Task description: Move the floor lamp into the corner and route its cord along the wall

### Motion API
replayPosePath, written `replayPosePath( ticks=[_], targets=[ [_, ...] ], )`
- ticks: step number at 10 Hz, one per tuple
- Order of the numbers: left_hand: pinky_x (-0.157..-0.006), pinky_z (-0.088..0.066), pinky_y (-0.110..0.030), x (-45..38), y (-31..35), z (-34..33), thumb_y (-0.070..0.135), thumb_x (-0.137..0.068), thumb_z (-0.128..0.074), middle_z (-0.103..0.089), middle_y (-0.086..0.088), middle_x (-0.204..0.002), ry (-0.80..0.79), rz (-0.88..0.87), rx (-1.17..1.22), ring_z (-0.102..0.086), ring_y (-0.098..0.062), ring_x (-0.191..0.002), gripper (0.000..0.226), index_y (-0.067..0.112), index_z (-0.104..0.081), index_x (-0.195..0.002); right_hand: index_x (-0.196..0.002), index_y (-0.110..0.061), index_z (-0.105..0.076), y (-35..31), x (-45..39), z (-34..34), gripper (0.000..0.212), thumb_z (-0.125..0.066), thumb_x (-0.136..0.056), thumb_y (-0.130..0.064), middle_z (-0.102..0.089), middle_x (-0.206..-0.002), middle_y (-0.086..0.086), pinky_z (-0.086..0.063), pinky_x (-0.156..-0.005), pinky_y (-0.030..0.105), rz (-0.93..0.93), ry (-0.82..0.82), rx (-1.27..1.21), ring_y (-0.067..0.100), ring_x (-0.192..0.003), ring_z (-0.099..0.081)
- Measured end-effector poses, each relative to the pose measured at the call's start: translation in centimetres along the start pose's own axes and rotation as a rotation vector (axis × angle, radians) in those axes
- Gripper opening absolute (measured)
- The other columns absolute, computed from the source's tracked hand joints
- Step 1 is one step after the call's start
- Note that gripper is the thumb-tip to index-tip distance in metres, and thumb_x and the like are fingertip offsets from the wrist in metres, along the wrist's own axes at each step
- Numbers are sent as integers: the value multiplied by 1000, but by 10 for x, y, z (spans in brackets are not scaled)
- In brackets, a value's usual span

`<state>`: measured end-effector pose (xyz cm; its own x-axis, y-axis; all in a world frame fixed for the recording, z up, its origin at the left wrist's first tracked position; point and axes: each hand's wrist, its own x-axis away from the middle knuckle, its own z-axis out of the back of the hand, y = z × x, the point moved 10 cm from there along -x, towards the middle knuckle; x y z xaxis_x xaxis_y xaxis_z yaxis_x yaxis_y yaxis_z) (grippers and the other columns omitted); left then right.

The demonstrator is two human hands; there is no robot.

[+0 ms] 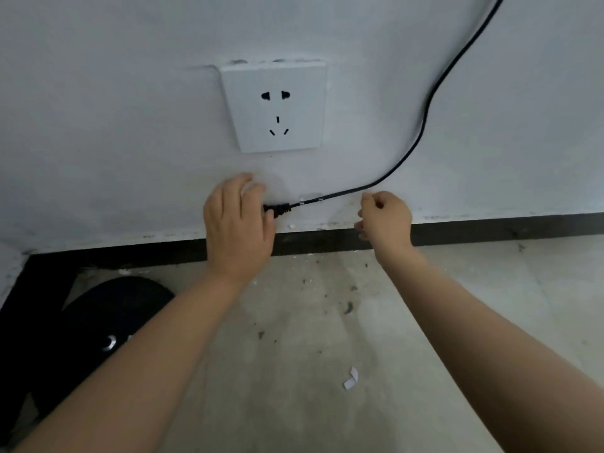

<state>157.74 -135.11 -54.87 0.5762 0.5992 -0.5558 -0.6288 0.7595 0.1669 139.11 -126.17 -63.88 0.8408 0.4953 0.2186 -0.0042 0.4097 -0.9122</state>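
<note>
A black lamp cord comes down the white wall from the upper right and runs left along it just above the dark baseboard. A clear strip of tape lies over the cord near its end. My left hand grips the black plug at the cord's end, below the white wall socket. Just right of the taped spot, close to the cord, my right hand hovers with fingers loosely curled and nothing in them. The lamp's round black base rests on the floor at lower left.
The concrete floor carries dust, small debris and a white paper scrap. A wall corner lies at the left edge, near the lamp base.
</note>
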Motion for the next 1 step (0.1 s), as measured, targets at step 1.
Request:
replayPosePath(
  ticks=[1],
  targets=[
    [-95, -41, -52, -17, 23, 36, 8, -75, -51, -55, -34, -117, 213, -186, -27, -38, -39, -111, 33, -1, -48, -107, -56, -19, -47, 9, 8, -8, 31, -52, -86, -18, -51, -59, -1, -53, -79, 45, -4, -110, 21, 27, -75, -57]
  ],
)
